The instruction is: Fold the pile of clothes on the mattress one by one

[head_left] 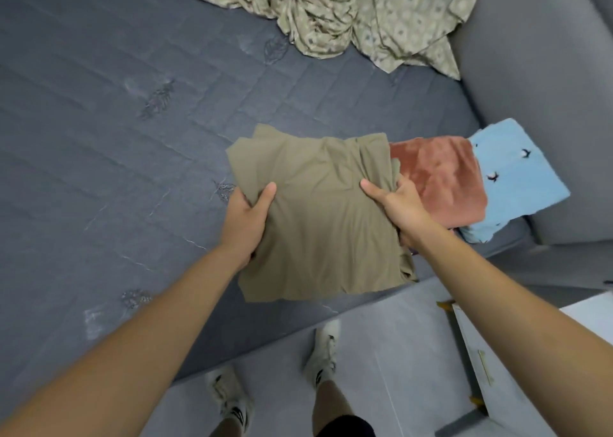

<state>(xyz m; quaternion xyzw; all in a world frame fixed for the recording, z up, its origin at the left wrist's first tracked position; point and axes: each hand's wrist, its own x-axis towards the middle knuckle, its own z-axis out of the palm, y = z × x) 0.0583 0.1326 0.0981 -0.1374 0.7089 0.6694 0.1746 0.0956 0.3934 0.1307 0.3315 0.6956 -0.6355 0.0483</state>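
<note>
Your left hand (249, 219) and right hand (399, 208) each pinch a side of the folded khaki garment (323, 217), thumbs on top, likely to keep its layers together. It sits over the mattress (116, 138) edge, long axis running away from you (towards the folded rust cloth (438, 178)). Farther off, the patterned pile (348, 12) waits unfolded.

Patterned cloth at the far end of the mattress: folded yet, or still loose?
Still loose. The patterned cloth lies crumpled in bunched ridges, unlike the flat, squared olive garment.
</note>
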